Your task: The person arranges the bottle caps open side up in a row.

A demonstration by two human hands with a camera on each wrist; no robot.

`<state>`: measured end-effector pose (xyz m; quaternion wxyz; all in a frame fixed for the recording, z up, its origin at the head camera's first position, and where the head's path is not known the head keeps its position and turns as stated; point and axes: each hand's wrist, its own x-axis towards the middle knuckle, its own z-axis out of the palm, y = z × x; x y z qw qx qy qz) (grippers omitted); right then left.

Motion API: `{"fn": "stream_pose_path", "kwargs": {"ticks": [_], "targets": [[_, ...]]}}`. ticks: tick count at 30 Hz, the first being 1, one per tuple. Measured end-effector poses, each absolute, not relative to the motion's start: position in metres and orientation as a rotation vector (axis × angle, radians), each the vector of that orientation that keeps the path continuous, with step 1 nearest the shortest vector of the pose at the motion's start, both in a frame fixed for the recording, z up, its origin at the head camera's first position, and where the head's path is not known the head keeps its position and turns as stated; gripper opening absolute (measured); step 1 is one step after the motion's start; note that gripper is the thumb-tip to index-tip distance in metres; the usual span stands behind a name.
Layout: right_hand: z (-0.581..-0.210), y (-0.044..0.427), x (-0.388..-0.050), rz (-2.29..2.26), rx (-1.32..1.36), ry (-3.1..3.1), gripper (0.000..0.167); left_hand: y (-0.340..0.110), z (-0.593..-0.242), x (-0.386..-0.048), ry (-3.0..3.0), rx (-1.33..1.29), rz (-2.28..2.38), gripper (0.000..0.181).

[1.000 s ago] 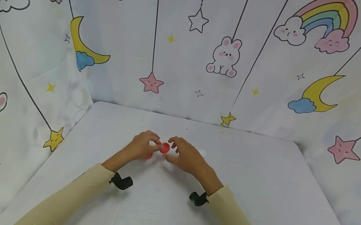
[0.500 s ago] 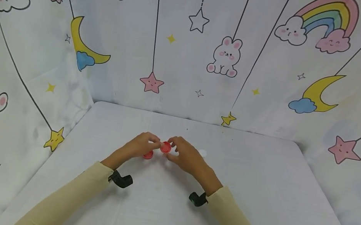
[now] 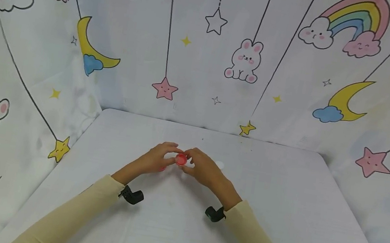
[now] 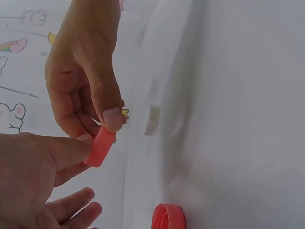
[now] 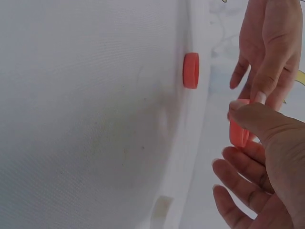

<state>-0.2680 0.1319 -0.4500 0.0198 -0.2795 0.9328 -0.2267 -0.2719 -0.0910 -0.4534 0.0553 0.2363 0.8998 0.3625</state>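
Left hand [image 3: 154,159] and right hand [image 3: 206,169] pinch a red cap [image 4: 101,147] between fingers [image 4: 71,174] parted its width; uneven pressure could flip it.

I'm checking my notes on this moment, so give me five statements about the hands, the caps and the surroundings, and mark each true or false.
1. The left hand and right hand both touch one red, round, plastic-looking cap. True.
2. A second round, plastic-looking cap rests on the white table. True.
3. That second cap is blue. False: it is red.
4. The white fabric backdrop shows rainbows. True.
5. Both long sleeves are black. False: they are pale yellow.
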Motion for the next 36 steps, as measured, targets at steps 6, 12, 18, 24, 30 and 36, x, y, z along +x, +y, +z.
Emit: {"fn": "stream_pose_path", "kwargs": {"ticks": [6, 12, 18, 24, 30, 36], "targets": [[-0.450, 0.133, -0.269, -0.670, -0.842, 2.881, 0.042, -0.089, -0.453, -0.270, 2.807, 0.812, 0.937, 0.043], [-0.453, 0.132, -0.270, -0.623, -0.798, 2.857, 0.042, -0.087, -0.460, -0.270, 2.853, 0.844, 0.805, 0.041], [-0.457, 0.131, -0.271, -0.611, -0.829, 2.842, 0.039, -0.086, -0.465, -0.269, 2.894, 0.876, 0.756, 0.034], [-0.463, 0.130, -0.272, -0.592, -0.869, 2.844, 0.036, -0.086, -0.471, -0.270, 2.911, 0.872, 0.737, 0.032], [-0.469, 0.127, -0.274, -0.549, -0.867, 2.867, 0.039, -0.086, -0.478, -0.272, 2.936, 0.897, 0.718, 0.032], [-0.474, 0.123, -0.276, -0.506, -0.829, 2.878, 0.039, -0.086, -0.484, -0.273, 2.947, 0.899, 0.703, 0.033]]}}
